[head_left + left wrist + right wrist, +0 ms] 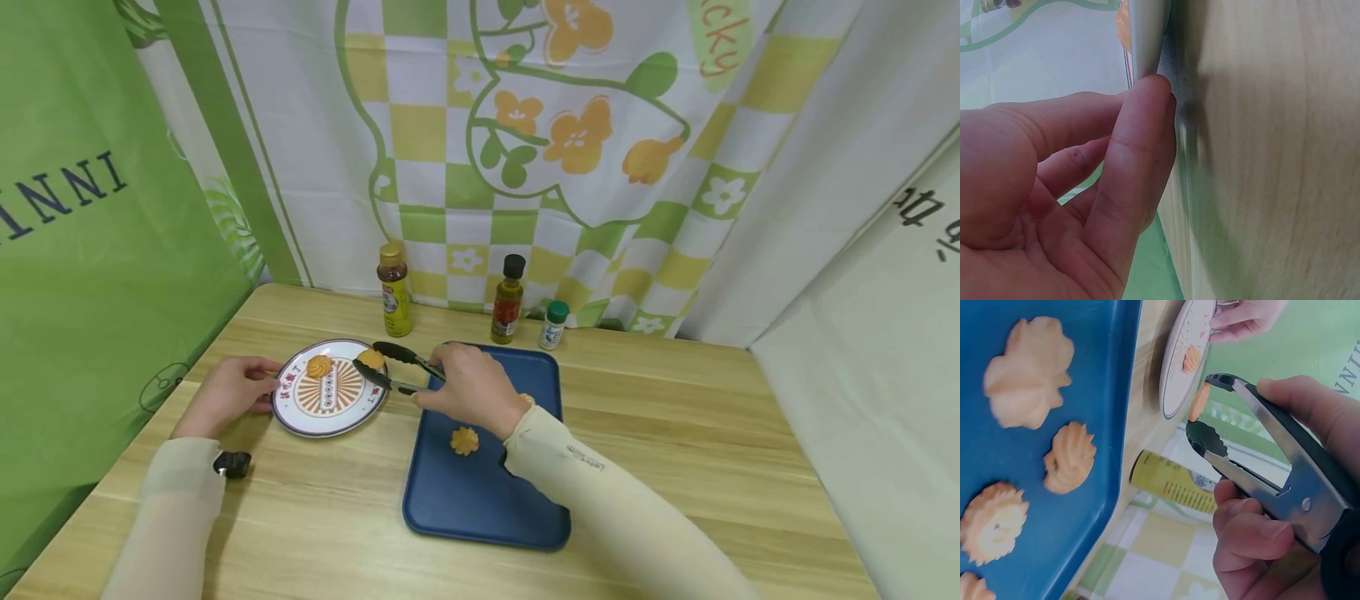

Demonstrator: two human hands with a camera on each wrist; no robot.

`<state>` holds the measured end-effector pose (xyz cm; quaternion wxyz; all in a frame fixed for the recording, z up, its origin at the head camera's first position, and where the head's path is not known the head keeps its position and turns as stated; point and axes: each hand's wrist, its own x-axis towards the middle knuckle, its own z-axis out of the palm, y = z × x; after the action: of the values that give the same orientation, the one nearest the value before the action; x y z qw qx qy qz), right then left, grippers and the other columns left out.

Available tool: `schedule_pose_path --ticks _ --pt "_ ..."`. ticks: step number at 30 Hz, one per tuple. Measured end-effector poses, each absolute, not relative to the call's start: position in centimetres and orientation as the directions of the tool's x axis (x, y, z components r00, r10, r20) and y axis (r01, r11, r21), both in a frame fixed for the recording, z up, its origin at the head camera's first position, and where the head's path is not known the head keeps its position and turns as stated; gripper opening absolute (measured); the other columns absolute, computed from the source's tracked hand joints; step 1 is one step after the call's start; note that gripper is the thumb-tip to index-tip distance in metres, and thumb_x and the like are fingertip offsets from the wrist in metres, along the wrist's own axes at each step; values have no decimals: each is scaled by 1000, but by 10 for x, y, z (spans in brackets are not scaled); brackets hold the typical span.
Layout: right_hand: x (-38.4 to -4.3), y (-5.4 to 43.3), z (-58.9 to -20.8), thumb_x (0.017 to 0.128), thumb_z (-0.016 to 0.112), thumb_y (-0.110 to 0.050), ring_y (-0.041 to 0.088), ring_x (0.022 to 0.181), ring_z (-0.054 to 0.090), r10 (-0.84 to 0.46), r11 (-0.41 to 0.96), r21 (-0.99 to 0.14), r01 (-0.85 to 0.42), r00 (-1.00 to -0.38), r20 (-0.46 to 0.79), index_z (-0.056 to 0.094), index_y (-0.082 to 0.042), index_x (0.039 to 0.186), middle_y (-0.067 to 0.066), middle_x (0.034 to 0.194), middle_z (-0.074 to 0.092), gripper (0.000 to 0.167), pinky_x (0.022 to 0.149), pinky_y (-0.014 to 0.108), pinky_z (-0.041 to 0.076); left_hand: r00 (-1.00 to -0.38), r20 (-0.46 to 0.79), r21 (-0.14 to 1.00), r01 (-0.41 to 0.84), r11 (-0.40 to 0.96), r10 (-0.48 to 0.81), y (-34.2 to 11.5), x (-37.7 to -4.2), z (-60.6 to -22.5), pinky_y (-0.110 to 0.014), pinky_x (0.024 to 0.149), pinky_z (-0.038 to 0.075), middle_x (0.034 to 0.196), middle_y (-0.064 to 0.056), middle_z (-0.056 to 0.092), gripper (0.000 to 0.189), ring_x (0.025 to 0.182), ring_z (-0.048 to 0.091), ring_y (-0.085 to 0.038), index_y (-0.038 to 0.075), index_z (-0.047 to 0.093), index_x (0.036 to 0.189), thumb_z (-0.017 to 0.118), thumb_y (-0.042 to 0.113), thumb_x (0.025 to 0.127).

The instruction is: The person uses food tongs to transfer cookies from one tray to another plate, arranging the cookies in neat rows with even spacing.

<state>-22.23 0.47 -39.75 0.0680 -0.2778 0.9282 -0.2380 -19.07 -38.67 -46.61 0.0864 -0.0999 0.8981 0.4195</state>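
My left hand (231,388) pinches the left rim of a round white plate (294,417) with thumb and fingers; in the left wrist view the plate's edge (1147,47) sits between them. One swirled golden cookie (319,367) lies on the plate. My right hand (476,390) grips metal tongs with black tips (1307,478). Between the tong tips, over the plate's right rim, is a second cookie (1199,402). Several more cookies lie on a blue tray (480,512), including a flower-shaped cookie (464,441); my right forearm hides part of the tray.
Along the back of the wooden table (675,433) stand a yellow bottle with a gold cap (394,296), a dark-capped bottle (507,304) and a small green-capped shaker (554,325). A patterned curtain (420,133) hangs behind them.
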Motion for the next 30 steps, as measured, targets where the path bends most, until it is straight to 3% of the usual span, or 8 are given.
schedule_pose_path --ticks 6,16,30 --pt "-225 -12 -398 97 88 -45 23 99 78 -560 739 -455 -497 -829 -3 74 -10 140 8 133 80 58 86 43 70 -963 -246 742 -259 619 -108 -387 -191 -465 -27 78 72 128 -35 68 43 91 74 -19 -15 57 150 62 4 112" --pt "-232 -32 -411 97 87 -45 12 75 67 -581 737 -438 -515 -814 -21 76 -9 134 7 126 81 53 74 34 66 -962 -249 735 -265 624 -115 -385 -190 -465 -27 77 72 126 -33 66 45 90 73 -20 -15 56 151 64 3 110" --pt "-239 -43 -419 97 86 -47 15 74 65 -563 759 -413 -504 -826 -27 77 -10 127 4 114 78 49 64 31 57 -961 -250 735 -269 622 -120 -385 -188 -465 -28 77 72 127 -34 68 44 90 74 -19 -15 56 151 62 2 111"
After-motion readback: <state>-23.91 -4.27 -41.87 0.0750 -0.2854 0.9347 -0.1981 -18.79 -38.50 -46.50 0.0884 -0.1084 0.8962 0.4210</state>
